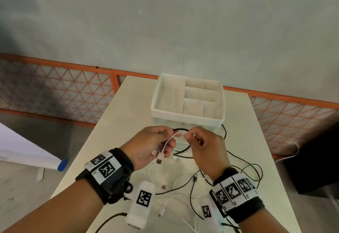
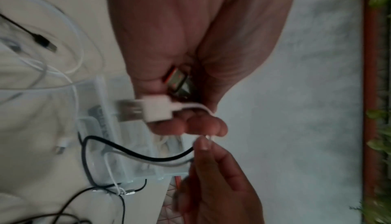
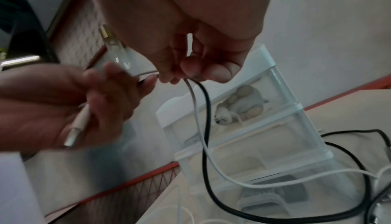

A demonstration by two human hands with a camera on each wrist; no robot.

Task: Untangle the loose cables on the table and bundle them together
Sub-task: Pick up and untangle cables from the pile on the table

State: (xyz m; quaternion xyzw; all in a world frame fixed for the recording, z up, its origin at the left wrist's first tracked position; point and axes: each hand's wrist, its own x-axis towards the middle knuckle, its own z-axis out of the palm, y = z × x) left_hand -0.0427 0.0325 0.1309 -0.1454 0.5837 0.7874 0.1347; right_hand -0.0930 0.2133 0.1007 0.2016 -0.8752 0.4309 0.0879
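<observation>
Above the white table (image 1: pixel 256 168) my left hand (image 1: pixel 169 138) grips a short pale cable (image 1: pixel 167 141) folded into a loop. Its USB plugs (image 1: pixel 159 161) hang below the palm. The left wrist view shows the left hand (image 2: pixel 190 120) curled round a white USB plug (image 2: pixel 156 110). My right hand (image 1: pixel 189 135) pinches a black cable (image 1: pixel 180 129) and a white one just right of the loop. From the pinching right hand (image 3: pixel 182 75) the black cable (image 3: pixel 206 119) and the white cable (image 3: pixel 197 120) drop to the table. The hands nearly touch.
A white divided organizer box (image 1: pixel 187 118) stands just beyond the hands. Several loose black and white cables (image 1: pixel 185 185) lie tangled on the table below my wrists. A dark object (image 1: pixel 315 159) sits off the table's right edge. An orange mesh fence (image 1: pixel 73 93) runs behind.
</observation>
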